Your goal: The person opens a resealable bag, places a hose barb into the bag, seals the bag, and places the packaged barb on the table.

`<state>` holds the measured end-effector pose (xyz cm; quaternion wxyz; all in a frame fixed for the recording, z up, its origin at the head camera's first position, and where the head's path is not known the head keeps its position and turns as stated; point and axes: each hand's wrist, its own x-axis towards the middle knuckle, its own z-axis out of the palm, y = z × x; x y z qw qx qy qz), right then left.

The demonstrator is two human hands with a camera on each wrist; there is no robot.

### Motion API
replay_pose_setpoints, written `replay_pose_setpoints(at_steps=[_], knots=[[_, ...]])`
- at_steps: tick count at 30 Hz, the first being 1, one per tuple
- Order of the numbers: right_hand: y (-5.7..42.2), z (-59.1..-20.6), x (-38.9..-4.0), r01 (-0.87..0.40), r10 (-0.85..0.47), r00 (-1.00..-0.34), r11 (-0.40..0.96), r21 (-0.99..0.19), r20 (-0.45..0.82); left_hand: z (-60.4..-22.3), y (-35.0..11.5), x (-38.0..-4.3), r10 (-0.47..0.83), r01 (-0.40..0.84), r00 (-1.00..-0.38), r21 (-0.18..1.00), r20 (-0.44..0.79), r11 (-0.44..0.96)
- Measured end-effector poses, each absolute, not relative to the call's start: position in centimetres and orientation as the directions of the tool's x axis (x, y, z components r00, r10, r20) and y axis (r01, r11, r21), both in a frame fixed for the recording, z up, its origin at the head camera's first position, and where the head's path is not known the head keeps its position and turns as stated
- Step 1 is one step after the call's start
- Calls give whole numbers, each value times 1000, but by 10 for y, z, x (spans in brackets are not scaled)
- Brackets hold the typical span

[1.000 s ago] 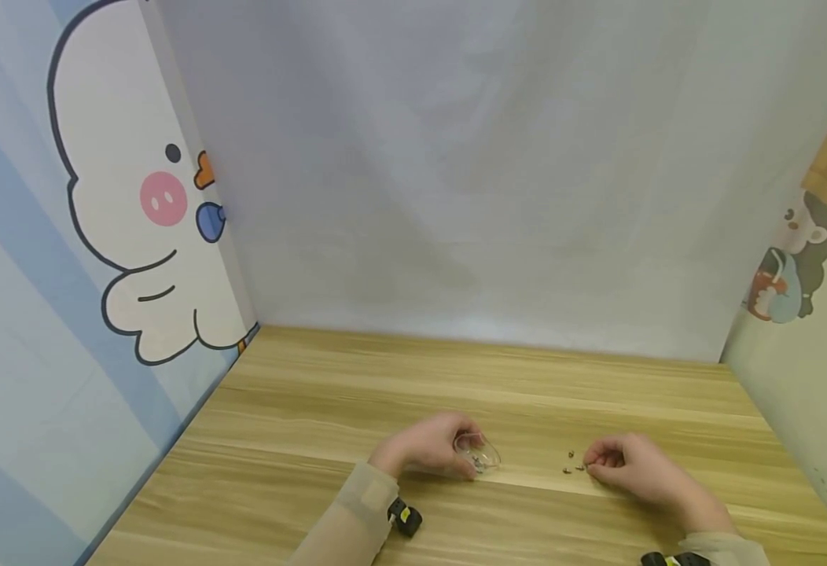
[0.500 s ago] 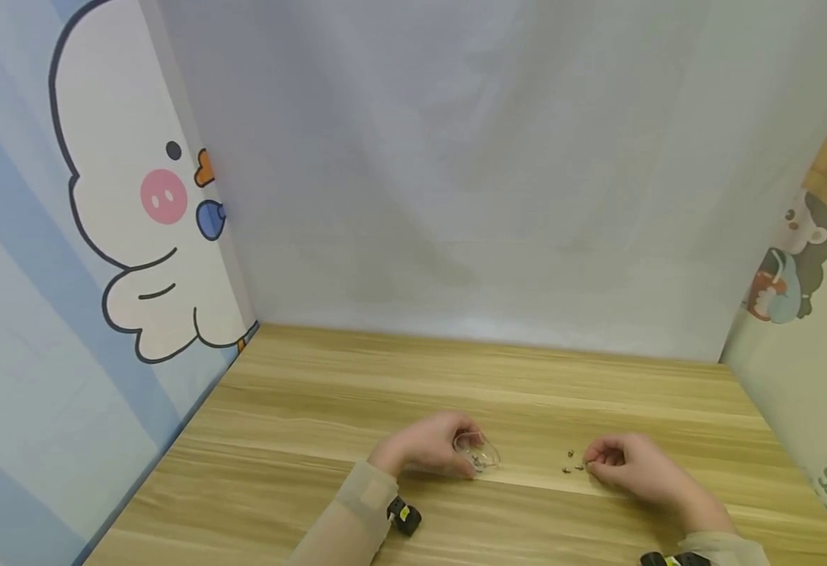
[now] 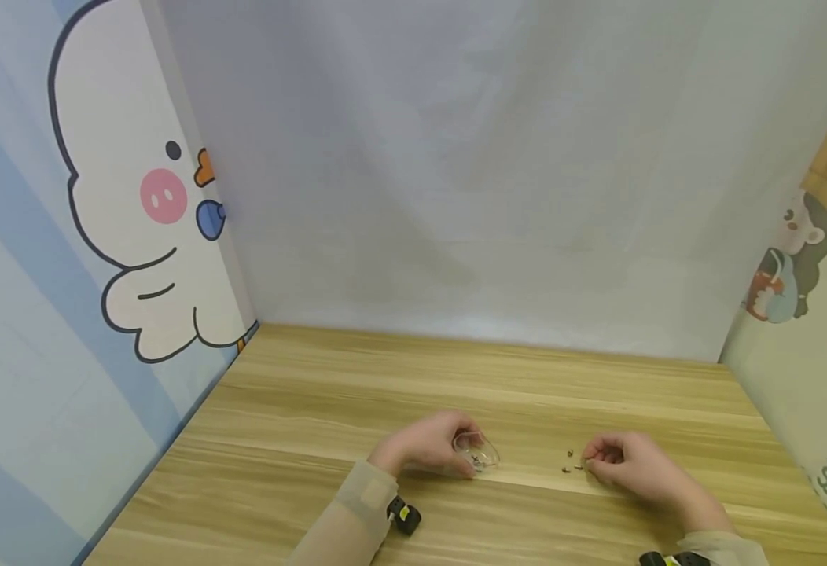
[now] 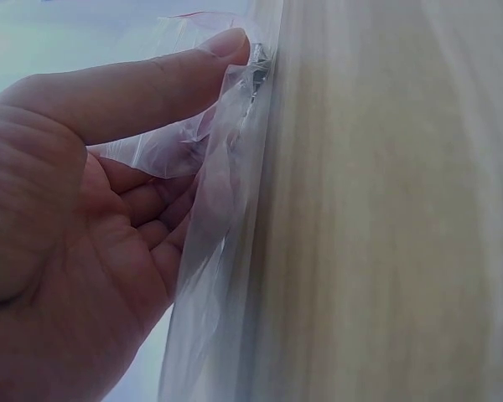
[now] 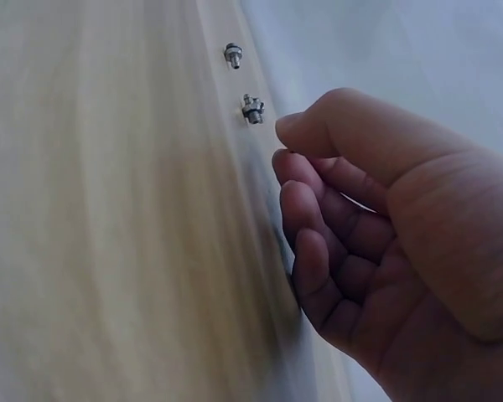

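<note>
My left hand holds a clear plastic bag by its side, with its mouth spread. Several small metal screws show through the film. The left wrist view has the thumb lying over the bag, close to a dark metal piece inside. On the table by my right hand lie loose screws. That hand's fingers are curled, thumb and forefinger tips close together beside the nearest screw; whether they pinch anything is unclear. Another screw lies farther off in the right wrist view.
Both hands are low over a wood-grain table. A grey-white curtain stands behind it. Printed panels flank it, a cartoon duck on the left and a cartoon figure on the right. Each wrist wears a black camera.
</note>
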<state>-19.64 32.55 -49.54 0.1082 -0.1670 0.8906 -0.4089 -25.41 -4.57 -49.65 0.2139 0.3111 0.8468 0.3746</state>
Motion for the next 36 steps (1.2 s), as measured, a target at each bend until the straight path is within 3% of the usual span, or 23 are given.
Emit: replay_pose_setpoints(at_steps=[36], knots=[[282,-494,-201,-364,-449,-889,576,-732,89,-491,-45,-251,691,380,-713,763,-119,523]])
